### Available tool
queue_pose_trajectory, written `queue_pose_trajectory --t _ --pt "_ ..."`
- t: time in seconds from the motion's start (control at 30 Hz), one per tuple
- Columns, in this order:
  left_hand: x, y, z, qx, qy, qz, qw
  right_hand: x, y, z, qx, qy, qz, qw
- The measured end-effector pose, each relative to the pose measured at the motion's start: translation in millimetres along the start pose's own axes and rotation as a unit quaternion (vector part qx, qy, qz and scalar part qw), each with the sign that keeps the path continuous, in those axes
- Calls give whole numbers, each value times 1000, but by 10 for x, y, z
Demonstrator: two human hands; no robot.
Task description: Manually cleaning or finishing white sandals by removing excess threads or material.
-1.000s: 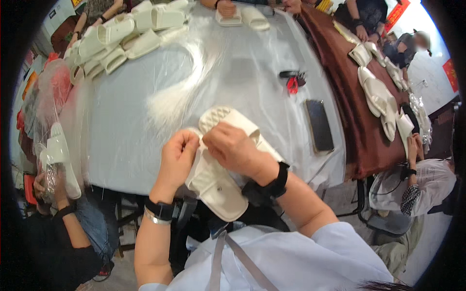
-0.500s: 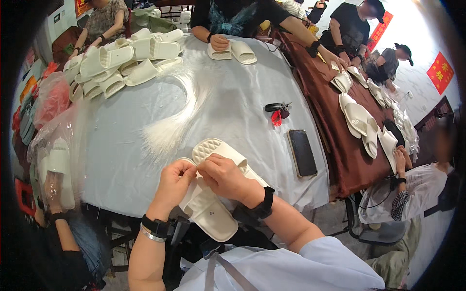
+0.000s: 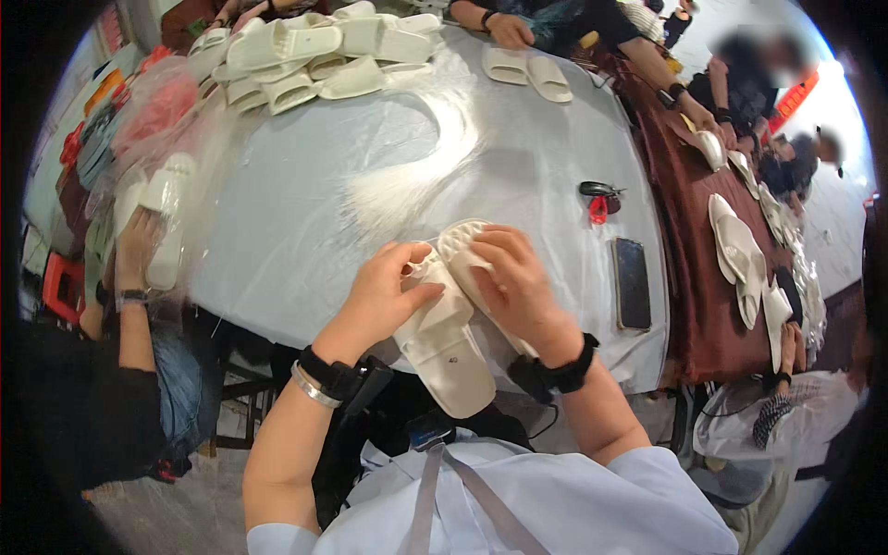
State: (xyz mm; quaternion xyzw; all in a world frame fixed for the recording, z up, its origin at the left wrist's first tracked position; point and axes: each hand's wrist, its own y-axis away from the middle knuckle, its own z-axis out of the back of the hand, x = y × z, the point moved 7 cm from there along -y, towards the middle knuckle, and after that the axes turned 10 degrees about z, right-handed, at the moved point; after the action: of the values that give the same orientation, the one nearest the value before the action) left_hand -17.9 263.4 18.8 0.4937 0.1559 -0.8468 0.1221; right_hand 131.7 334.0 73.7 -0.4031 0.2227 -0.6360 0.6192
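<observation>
Both my left hand [image 3: 384,291] and right hand [image 3: 518,277] close fingers around stacked white slippers [image 3: 444,342], whose long axis runs toward me, off the table edge [image 3: 277,314].

Bright even light; glare on table [image 3: 305,213]; fisheye bending, dark rim; far right blurred.
</observation>
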Motion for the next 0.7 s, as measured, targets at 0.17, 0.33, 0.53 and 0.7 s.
queue_pose_trajectory --t 0.17,0.33,0.53,0.7 --pt "145 -59 -25 79 -10 128 989 -120 374 206 108 53 -77 990" --pt "77 -271 -223 174 7 152 973 -14 434 164 92 63 -69 991" --pt "47 -372 -490 262 17 156 952 241 402 -21 155 -45 -42 986" --pt "56 -297 -475 324 20 185 928 295 337 249 128 -63 -32 989"
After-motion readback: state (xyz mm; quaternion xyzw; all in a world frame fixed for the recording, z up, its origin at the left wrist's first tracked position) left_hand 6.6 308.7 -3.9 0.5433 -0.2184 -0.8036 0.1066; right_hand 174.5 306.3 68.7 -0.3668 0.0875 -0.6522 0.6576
